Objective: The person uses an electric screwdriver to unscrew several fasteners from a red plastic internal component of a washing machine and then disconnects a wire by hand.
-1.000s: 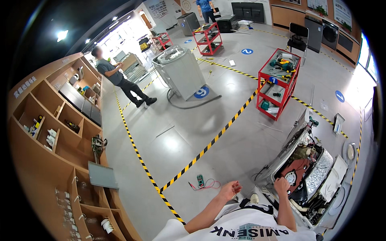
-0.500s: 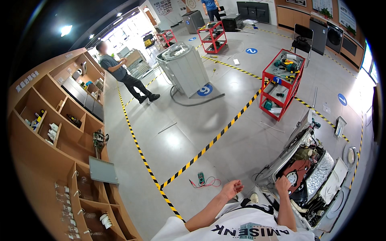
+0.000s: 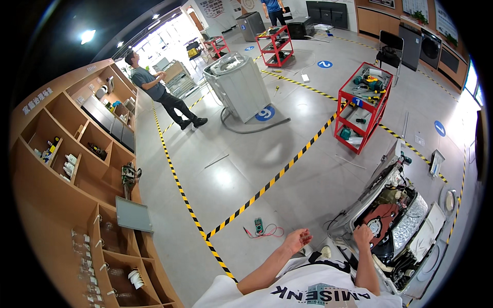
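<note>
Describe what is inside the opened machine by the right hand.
A reddish-brown plate and a shiny silver part show inside. Whatever lies beneath the plate is covered.

Over at the opened machine [image 3: 409, 220], the worker's right hand [image 3: 362, 235] sits curled at its left edge, though I can't make out whether it touches. The left hand [image 3: 299, 240] hangs bare and loosely bent, left of that machine; a green multimeter [image 3: 259, 225] lies farther left of it. Beyond the machine stands a red cart [image 3: 367, 106]; a white washer [image 3: 239, 92] and a person in dark clothes [image 3: 153, 90] are well past it, leftward
</note>
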Motion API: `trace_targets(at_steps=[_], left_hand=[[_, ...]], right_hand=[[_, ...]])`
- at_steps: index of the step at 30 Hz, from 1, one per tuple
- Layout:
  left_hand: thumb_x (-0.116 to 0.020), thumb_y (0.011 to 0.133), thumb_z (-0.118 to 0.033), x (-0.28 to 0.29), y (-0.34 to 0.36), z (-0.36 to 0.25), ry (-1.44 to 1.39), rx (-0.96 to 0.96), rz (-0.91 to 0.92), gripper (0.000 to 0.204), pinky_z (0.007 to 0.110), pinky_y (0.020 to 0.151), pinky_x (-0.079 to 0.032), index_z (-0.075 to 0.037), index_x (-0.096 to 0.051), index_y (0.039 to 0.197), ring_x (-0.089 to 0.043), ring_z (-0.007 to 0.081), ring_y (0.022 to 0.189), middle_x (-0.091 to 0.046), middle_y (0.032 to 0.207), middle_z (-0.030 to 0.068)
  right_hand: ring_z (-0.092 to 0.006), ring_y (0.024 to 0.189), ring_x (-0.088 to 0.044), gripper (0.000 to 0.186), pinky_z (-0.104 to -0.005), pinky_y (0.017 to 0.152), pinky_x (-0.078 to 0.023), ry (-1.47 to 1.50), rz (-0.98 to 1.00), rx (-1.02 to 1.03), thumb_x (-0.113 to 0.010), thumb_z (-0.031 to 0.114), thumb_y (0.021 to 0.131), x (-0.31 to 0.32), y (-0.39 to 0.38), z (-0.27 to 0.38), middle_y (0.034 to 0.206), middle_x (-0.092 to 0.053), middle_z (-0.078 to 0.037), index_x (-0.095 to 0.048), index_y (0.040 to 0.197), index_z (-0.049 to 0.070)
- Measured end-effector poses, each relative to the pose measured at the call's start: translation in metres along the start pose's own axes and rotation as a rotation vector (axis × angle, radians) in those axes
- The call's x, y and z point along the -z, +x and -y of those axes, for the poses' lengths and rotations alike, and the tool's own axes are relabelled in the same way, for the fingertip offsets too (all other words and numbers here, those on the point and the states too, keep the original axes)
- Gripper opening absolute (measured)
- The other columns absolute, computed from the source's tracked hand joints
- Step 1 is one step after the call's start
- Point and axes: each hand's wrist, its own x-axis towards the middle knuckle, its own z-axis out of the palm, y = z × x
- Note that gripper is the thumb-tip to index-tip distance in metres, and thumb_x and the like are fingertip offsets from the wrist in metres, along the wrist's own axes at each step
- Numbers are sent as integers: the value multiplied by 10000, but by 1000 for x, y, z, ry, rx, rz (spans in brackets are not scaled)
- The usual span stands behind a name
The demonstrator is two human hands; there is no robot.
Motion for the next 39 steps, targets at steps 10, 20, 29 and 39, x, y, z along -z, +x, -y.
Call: trace_targets(at_steps=[10, 20, 29, 39], left_hand=[[-543, 850, -161, 4, 3, 4, 0, -4, -3, 182, 340, 726, -504, -20, -547, 965, -592, 229, 836, -576, 902, 90], [-554, 842, -162, 1, -3, 5, -9, 3, -24, 187, 341, 723, -503, -17, -543, 959, -594, 238, 836, -572, 902, 95], [-589, 813, -142, 2, -8, 2, -38, 15, -25, 186, 338, 720, -501, -16, -542, 941, -602, 243, 821, -563, 874, 90], [-588, 812, -143, 5, -8, 2, -40, 22, 8, 182, 351, 719, -501, -24, -545, 943, -603, 258, 819, -571, 871, 90]], right_hand=[[-362, 715, -612, 311, -457, 661, -478, 4, 78, -10, -535, 282, 802, 7, 2, 2, 742, -622, -213, -619, 732, -9], [-375, 756, -614, 327, -458, 686, -478, -2, 67, -58, -522, 295, 804, 10, -2, 4, 782, -629, -220, -629, 750, -10], [-371, 741, -616, 324, -454, 661, -479, 9, 128, -52, -522, 286, 806, 23, 0, 10, 781, -631, -213, -627, 765, -18], [-367, 689, -616, 298, -452, 615, -489, 20, 63, -42, -541, 283, 784, 12, -1, 7, 736, -626, -202, -623, 715, 6]])
